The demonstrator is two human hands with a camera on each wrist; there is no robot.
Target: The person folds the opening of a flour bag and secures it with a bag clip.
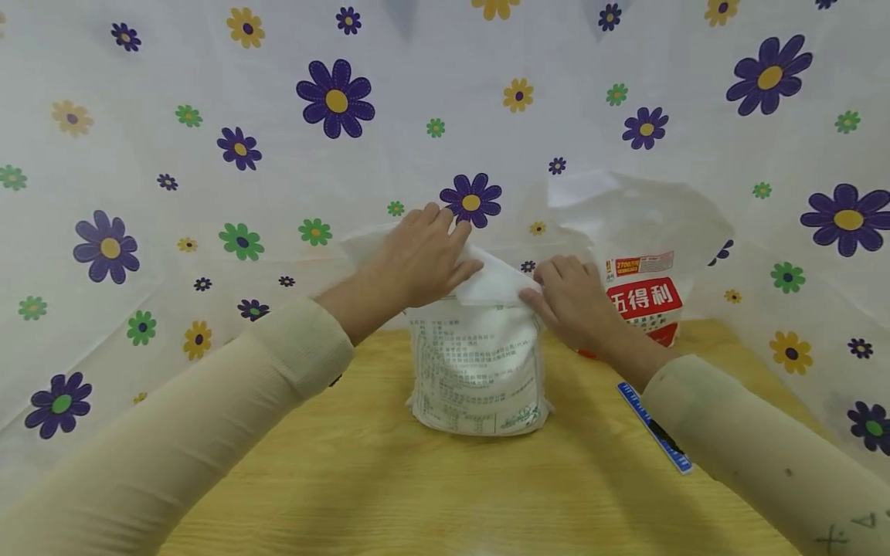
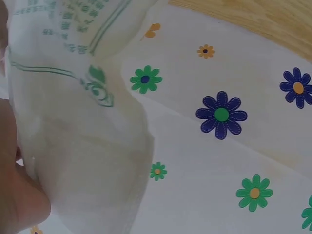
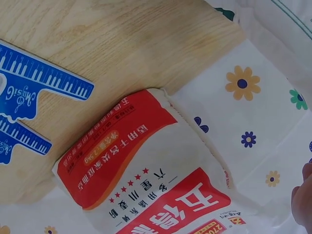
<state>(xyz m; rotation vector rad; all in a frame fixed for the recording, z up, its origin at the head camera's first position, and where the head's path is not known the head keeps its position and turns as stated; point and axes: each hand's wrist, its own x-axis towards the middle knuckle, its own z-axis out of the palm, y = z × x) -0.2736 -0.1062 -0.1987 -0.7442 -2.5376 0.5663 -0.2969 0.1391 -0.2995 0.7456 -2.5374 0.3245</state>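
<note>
A white flour bag point(image 1: 480, 371) with green print stands upright on the table, its top folded over toward me. My left hand point(image 1: 420, 259) grips the folded top point(image 1: 490, 282) from above, fingers bent over it and thumb pointing right. At the fold's right end, my right hand point(image 1: 573, 297) pinches the edge between thumb and fingers. In the left wrist view, the bag's pale side point(image 2: 83, 146) hangs beside part of the left hand point(image 2: 22, 200). Only a bit of the right hand point(image 3: 303, 197) shows at the right wrist view's edge.
A second flour bag point(image 3: 161, 165), red and white with a loose clear top, stands behind my right hand. Blue rulers point(image 3: 44, 73) with piano-key markings lie on the wooden table point(image 1: 389, 494) to the right. A flowered cloth point(image 1: 417, 77) hangs behind.
</note>
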